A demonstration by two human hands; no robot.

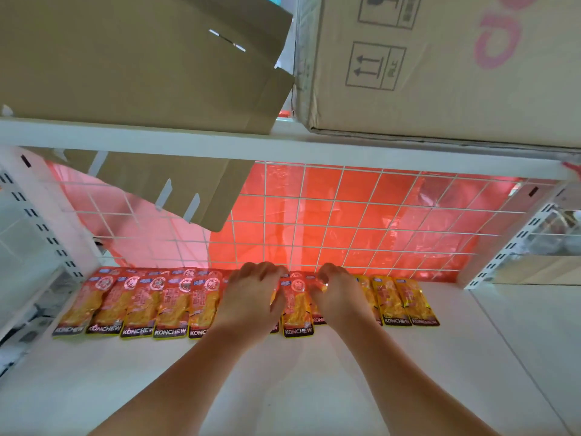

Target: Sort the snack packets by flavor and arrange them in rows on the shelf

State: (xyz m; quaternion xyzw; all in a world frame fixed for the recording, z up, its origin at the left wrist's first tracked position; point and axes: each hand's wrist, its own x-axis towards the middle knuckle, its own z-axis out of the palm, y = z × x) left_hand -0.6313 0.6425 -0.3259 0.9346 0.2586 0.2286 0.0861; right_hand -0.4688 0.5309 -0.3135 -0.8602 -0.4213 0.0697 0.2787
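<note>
A row of snack packets lies flat on the white shelf [314,379] against the wire back grid. Several red-topped packets [138,303] fill the left part, and yellow-topped packets [405,303] lie at the right end. My left hand [251,297] rests palm down on the packets near the middle, fingers curled over their far ends. My right hand [338,294] lies beside it, fingertips bent onto the tops of the packets there. One red-topped packet [297,306] shows between the two hands. The packets under both hands are mostly hidden.
A white wire grid [361,221] with red plastic behind it closes the back. The upper shelf rail [283,149] carries cardboard boxes [440,64], and a cardboard flap [176,187] hangs down at the left. Slotted uprights [515,243] stand at both sides.
</note>
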